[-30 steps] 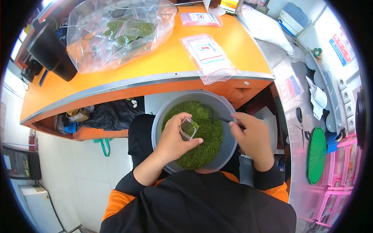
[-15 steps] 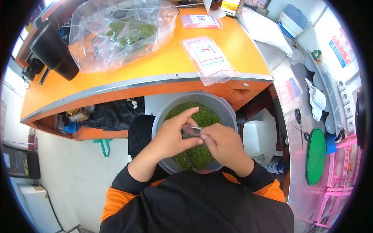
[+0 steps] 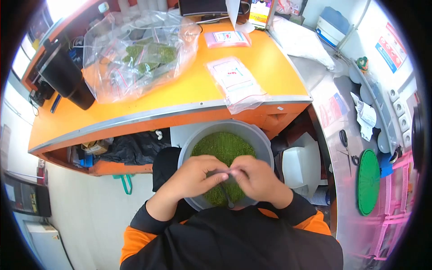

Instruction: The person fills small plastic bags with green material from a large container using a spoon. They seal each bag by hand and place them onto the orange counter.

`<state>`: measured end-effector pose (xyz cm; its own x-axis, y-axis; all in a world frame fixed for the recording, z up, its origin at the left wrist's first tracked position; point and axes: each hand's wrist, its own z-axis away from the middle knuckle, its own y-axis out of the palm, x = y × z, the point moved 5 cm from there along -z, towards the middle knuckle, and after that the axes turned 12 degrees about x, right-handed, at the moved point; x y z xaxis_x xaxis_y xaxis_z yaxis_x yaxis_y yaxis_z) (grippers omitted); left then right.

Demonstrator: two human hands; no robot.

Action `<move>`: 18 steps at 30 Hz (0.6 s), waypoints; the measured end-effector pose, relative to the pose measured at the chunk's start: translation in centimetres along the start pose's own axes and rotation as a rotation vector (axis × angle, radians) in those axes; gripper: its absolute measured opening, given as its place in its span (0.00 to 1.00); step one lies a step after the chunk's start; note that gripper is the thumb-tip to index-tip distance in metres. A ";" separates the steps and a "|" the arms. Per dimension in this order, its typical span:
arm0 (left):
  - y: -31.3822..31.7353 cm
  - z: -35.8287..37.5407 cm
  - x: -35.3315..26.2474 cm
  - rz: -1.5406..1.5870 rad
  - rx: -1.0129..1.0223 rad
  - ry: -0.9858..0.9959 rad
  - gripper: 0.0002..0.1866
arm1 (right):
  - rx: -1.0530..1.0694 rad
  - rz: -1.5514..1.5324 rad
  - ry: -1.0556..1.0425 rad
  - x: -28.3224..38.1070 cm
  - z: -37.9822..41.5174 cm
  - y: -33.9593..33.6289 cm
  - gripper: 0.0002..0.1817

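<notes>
A grey round tub (image 3: 265, 141) holding green, moss-like shredded material (image 3: 221, 146) stands between the person's legs. Over it, my left hand (image 3: 195, 177) and my right hand (image 3: 256, 177) meet fingertip to fingertip, pinching the edge of a small clear plastic bag (image 3: 223, 172). Fingers hide most of this bag. A dark spoon-like handle (image 3: 228, 198) rests on the green material below the hands, near the tub's close rim.
On the orange desk (image 3: 180, 96) lie a large clear bag (image 3: 139, 58) with green packets, stacks of small bags (image 3: 234, 81) and a black tumbler (image 3: 67, 76). The metal counter at right carries scissors (image 3: 345, 146) and a green lid (image 3: 368, 182).
The fingers of my left hand, spread before, have closed in on the small bag, and both hands now pinch its edge. The view has shifted, so the desk sits slightly lower.
</notes>
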<state>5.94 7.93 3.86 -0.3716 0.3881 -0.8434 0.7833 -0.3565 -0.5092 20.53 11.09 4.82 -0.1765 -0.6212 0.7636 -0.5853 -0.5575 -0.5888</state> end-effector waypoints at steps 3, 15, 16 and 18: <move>-0.6 0.0 -1.1 -0.171 0.006 -0.052 0.07 | 0.068 -0.027 0.058 0.2 -0.6 -0.3 0.07; -24.4 0.7 -4.2 -0.871 -1.029 -0.341 0.18 | -0.279 0.729 -0.091 -2.5 -5.6 -6.6 0.07; -25.4 0.7 -2.9 -0.882 -1.010 -0.463 0.22 | -0.290 0.724 -0.082 -2.6 -5.9 -6.7 0.07; -24.3 0.3 -1.3 -1.125 -0.945 -0.343 0.28 | -0.280 0.757 -0.052 -3.1 -6.8 -6.9 0.07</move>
<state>-12.80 15.80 17.33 -0.9695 -0.1805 -0.1660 -0.0072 0.6977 -0.7164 19.75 20.65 8.29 -0.5712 -0.8038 0.1665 -0.4991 0.1791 -0.8479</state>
